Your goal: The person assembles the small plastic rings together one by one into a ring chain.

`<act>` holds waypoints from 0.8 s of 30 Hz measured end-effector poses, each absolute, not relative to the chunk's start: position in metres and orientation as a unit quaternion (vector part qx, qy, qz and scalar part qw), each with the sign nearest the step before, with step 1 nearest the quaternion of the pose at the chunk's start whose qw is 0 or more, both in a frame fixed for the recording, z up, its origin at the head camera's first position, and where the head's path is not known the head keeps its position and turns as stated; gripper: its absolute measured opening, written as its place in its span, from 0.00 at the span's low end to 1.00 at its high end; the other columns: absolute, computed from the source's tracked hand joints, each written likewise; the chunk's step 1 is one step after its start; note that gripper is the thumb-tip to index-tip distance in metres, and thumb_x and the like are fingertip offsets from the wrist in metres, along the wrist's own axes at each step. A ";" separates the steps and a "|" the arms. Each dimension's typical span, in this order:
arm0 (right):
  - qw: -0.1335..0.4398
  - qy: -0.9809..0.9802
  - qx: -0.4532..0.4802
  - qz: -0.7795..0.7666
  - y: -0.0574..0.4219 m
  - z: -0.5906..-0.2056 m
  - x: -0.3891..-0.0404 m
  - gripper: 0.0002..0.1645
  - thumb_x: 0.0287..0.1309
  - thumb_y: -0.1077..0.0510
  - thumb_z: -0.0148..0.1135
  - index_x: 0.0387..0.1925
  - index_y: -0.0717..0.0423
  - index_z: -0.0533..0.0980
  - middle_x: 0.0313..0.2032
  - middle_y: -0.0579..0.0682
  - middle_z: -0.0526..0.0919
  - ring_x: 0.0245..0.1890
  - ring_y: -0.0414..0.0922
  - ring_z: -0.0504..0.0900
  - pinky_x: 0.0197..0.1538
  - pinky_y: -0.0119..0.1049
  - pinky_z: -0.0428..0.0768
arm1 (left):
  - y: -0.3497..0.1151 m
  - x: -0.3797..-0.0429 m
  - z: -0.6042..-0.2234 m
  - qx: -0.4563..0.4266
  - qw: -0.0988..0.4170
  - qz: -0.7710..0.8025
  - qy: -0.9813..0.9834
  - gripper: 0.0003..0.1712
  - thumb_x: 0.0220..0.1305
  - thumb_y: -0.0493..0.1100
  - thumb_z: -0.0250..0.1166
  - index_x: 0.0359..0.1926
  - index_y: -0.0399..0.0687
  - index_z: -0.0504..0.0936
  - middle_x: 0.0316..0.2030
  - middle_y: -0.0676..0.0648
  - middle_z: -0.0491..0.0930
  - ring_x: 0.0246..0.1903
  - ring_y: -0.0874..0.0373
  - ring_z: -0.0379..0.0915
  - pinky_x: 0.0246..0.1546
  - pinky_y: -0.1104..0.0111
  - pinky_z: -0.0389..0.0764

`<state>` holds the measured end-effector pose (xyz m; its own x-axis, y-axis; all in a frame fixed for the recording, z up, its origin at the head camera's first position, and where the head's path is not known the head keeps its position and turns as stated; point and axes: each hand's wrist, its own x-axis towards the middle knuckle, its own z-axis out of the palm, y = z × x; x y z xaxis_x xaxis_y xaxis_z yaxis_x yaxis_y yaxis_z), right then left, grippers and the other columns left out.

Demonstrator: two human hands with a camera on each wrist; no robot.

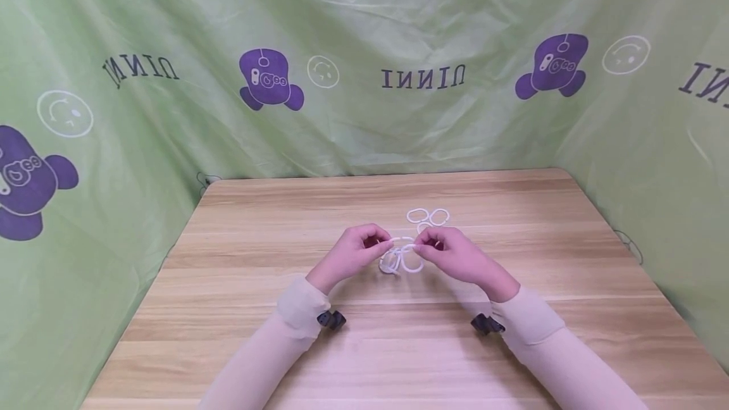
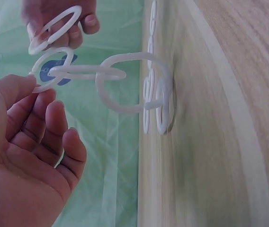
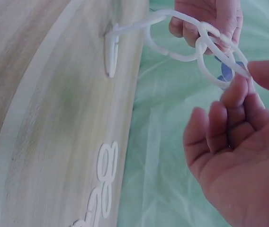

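Note:
Near the middle of the table, my left hand (image 1: 353, 252) pinches a white oval chain link (image 2: 61, 49) between thumb and index finger. From that link a short chain of similar links (image 2: 77, 69) runs down to the tabletop, where its lower end rests. My right hand (image 1: 458, 258) pinches another white link (image 2: 61, 33) by its edge, close to the left hand's link. The two links overlap in the right wrist view, and I cannot tell whether they are hooked together. The other fingers of both hands are loosely bent.
Several loose white links (image 1: 440, 210) lie flat on the wooden table (image 1: 285, 220) beyond my right hand, one partly hidden by it. Green printed curtains (image 1: 353, 125) enclose the table's back and sides. Small black devices (image 1: 332, 319) sit at both wrists.

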<state>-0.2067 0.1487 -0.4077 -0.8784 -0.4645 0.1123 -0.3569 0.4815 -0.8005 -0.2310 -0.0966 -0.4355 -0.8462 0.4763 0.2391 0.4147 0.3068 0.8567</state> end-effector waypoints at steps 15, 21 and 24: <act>0.014 0.849 -0.182 -0.496 0.147 -0.407 -0.211 0.08 0.65 0.56 0.61 0.37 0.57 0.80 0.29 0.48 0.78 0.27 0.45 0.73 0.29 0.36 0.72 | -0.095 -0.231 -0.435 0.304 0.021 0.517 0.800 0.04 0.65 0.39 0.67 0.37 0.43 0.85 0.29 0.52 0.80 0.29 0.47 0.75 0.29 0.70 0.74; 0.006 0.851 -0.171 -0.497 0.147 -0.409 -0.212 0.08 0.65 0.55 0.61 0.37 0.56 0.80 0.30 0.48 0.79 0.27 0.45 0.74 0.29 0.36 0.73 | -0.095 -0.231 -0.436 0.305 0.024 0.516 0.800 0.04 0.65 0.39 0.67 0.37 0.43 0.85 0.29 0.53 0.79 0.29 0.49 0.74 0.28 0.70 0.74; -0.007 0.852 -0.168 -0.496 0.147 -0.409 -0.213 0.08 0.65 0.55 0.62 0.37 0.56 0.81 0.29 0.48 0.79 0.27 0.45 0.74 0.29 0.36 0.73 | -0.095 -0.230 -0.436 0.307 0.023 0.515 0.800 0.03 0.64 0.38 0.67 0.37 0.43 0.85 0.29 0.53 0.79 0.29 0.50 0.74 0.28 0.68 0.75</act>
<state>-0.2129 0.1467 -0.4092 -0.9438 -0.2790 0.1775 -0.2920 0.4514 -0.8432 -0.2305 -0.0948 -0.4361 -0.8099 0.5160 0.2790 0.4678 0.2813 0.8379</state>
